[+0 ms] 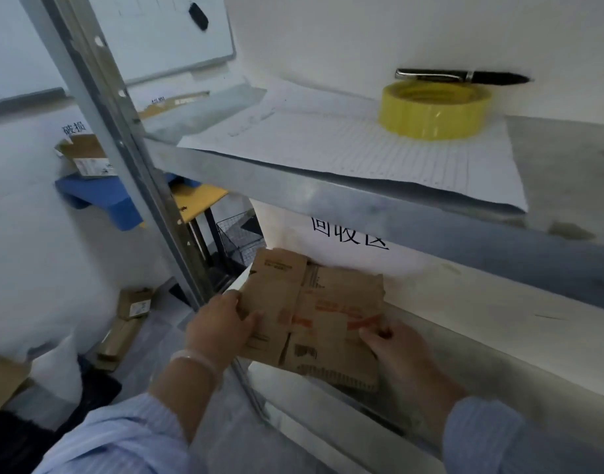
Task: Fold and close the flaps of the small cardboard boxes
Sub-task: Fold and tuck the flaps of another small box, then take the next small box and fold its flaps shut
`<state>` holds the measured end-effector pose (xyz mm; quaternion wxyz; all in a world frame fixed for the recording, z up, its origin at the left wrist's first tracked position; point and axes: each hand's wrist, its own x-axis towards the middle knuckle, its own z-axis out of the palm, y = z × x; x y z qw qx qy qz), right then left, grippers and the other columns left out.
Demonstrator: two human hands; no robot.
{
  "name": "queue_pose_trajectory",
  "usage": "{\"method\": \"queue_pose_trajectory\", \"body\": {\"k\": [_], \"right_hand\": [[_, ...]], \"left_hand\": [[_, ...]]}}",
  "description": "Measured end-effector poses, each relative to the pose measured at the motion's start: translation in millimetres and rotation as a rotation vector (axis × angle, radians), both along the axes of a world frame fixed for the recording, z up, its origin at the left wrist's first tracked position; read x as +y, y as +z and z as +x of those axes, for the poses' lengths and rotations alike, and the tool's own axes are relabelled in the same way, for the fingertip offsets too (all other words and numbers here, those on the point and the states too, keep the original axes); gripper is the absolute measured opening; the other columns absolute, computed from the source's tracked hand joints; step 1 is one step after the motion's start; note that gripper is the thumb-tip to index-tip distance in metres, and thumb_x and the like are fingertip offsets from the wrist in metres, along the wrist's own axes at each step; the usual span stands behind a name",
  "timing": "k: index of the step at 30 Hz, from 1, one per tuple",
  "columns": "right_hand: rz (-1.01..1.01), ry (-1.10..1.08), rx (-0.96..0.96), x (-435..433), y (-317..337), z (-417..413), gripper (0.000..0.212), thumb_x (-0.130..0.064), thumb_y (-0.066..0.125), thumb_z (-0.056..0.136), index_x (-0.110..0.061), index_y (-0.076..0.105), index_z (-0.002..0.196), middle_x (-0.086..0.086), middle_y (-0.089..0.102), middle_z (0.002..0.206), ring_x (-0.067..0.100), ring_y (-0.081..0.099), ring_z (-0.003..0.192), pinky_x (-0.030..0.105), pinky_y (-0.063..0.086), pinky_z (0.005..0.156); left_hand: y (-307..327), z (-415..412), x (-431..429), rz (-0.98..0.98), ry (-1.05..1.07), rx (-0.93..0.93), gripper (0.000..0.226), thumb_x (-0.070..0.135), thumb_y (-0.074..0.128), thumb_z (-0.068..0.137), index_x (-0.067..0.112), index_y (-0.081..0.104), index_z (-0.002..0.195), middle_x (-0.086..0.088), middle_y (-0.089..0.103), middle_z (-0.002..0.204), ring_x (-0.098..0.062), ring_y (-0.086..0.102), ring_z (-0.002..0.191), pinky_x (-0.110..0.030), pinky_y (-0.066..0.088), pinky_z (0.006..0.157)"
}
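- Head view, nearest first: two pale blue striped sleeves come in from the bottom edge, one at each side.
- Left hand grips the left edge of the small cardboard box, thumb lying across its top face. A thin translucent cuff shows at the wrist.
- Right hand holds the box's right side, thumb pressed near a red strip, fingers tucked underneath.
- The box looks flattened or only partly formed, flaps spread, printed panels facing up. It is held between both hands, off any surface, at the mouth of the lower shelf and just beside the metal upright.
- Behind the box, a white sign with large black characters, partly hidden by the upper shelf.
- On the upper shelf: a lined paper sheet overhanging the front edge, a yellow tape roll resting on the sheet, a black pen just behind the roll against the wall.
- Left of the upright, low: flattened cartons on the floor.
- Further left: an open carton on a blue stand; a wire basket nearby.
- Farthest: a whiteboard on the wall.
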<state>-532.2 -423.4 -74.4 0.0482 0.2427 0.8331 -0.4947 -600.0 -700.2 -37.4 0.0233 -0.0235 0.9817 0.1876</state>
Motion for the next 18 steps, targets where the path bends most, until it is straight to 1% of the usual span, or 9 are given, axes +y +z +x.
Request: {"method": "queue_pose_trajectory", "body": {"k": [2, 6, 9, 11, 12, 14, 16, 17, 18], "right_hand": [[0.017, -0.004, -0.033, -8, -2, -11, 0.02, -0.045, 0.065, 0.085, -0.025, 0.064, 0.088, -0.007, 0.068, 0.089, 0.012, 0.063, 0.082, 0.034, 0.054, 0.077], [0.07, -0.063, -0.045, -20, -1, -25, 0.019, -0.043, 0.066, 0.087, -0.029, 0.054, 0.08, -0.01, 0.061, 0.085, 0.008, 0.057, 0.077, 0.025, 0.046, 0.066], [0.13, -0.143, -0.074, -28, 2, -27, 0.026, -0.044, 0.069, 0.083, -0.026, 0.054, 0.092, -0.006, 0.063, 0.09, 0.013, 0.061, 0.084, 0.031, 0.054, 0.073], [0.16, -0.196, -0.056, -33, 5, -18, 0.027, -0.042, 0.07, 0.082, -0.028, 0.055, 0.099, -0.005, 0.066, 0.094, 0.014, 0.063, 0.085, 0.036, 0.056, 0.078], [0.197, -0.2, -0.04, -36, 10, -10, 0.027, -0.041, 0.068, 0.083, -0.031, 0.056, 0.105, -0.006, 0.066, 0.1, 0.013, 0.063, 0.088, 0.036, 0.056, 0.081], [0.318, -0.183, -0.027, -37, 15, 11, 0.041, -0.042, 0.063, 0.087, -0.035, 0.053, 0.126, -0.007, 0.06, 0.123, 0.014, 0.058, 0.108, 0.035, 0.05, 0.094], [0.537, -0.128, -0.056, -36, 19, 34, 0.058, -0.048, 0.055, 0.091, -0.033, 0.037, 0.144, -0.007, 0.042, 0.146, 0.015, 0.043, 0.131, 0.031, 0.035, 0.11], [0.626, -0.135, -0.062, -35, 21, 50, 0.062, -0.052, 0.051, 0.092, -0.032, 0.032, 0.147, -0.007, 0.034, 0.152, 0.014, 0.035, 0.137, 0.031, 0.029, 0.112], [0.68, -0.167, -0.07, -34, 23, 65, 0.064, -0.057, 0.047, 0.091, -0.031, 0.033, 0.148, -0.006, 0.031, 0.154, 0.016, 0.033, 0.14, 0.032, 0.028, 0.112]], "left_hand": [[-4, -20, -4, -0.007, -0.029, -0.006, 0.043, 0.057, 0.055, 0.08, 0.026, 0.056, 0.11, 0.003, 0.059, 0.097, -0.019, 0.06, 0.085, -0.041, 0.055, 0.077], [-10, -58, -3, -0.031, -0.104, -0.045, 0.046, 0.055, 0.054, 0.082, 0.026, 0.053, 0.117, 0.001, 0.056, 0.106, -0.022, 0.059, 0.093, -0.041, 0.053, 0.081], [-15, -76, 1, -0.113, -0.189, -0.071, 0.042, 0.053, 0.05, 0.085, 0.027, 0.048, 0.118, -0.001, 0.056, 0.115, -0.025, 0.057, 0.1, -0.041, 0.051, 0.085], [-22, -83, 5, -0.119, -0.255, -0.068, 0.046, 0.046, 0.047, 0.087, 0.025, 0.043, 0.128, -0.006, 0.052, 0.122, -0.029, 0.052, 0.108, -0.043, 0.048, 0.089], [-25, -84, 9, -0.139, -0.325, -0.016, 0.049, 0.045, 0.04, 0.089, 0.023, 0.041, 0.133, -0.008, 0.051, 0.123, -0.031, 0.05, 0.11, -0.043, 0.046, 0.09], [-29, -82, 24, -0.209, -0.58, 0.149, 0.059, 0.05, 0.024, 0.091, 0.019, 0.041, 0.138, -0.011, 0.052, 0.128, -0.032, 0.049, 0.115, -0.044, 0.046, 0.093], [-27, -71, 46, -0.127, -0.776, 0.277, 0.062, 0.056, 0.041, 0.088, 0.017, 0.048, 0.136, -0.01, 0.056, 0.129, -0.029, 0.053, 0.118, -0.043, 0.047, 0.097], [-22, -62, 61, -0.059, -0.875, 0.299, 0.063, 0.056, 0.047, 0.086, 0.017, 0.05, 0.135, -0.008, 0.057, 0.13, -0.027, 0.055, 0.118, -0.042, 0.046, 0.097], [-18, -51, 74, 0.002, -0.965, 0.309, 0.062, 0.056, 0.048, 0.086, 0.019, 0.05, 0.136, -0.006, 0.056, 0.132, -0.025, 0.054, 0.119, -0.042, 0.046, 0.098]]}}
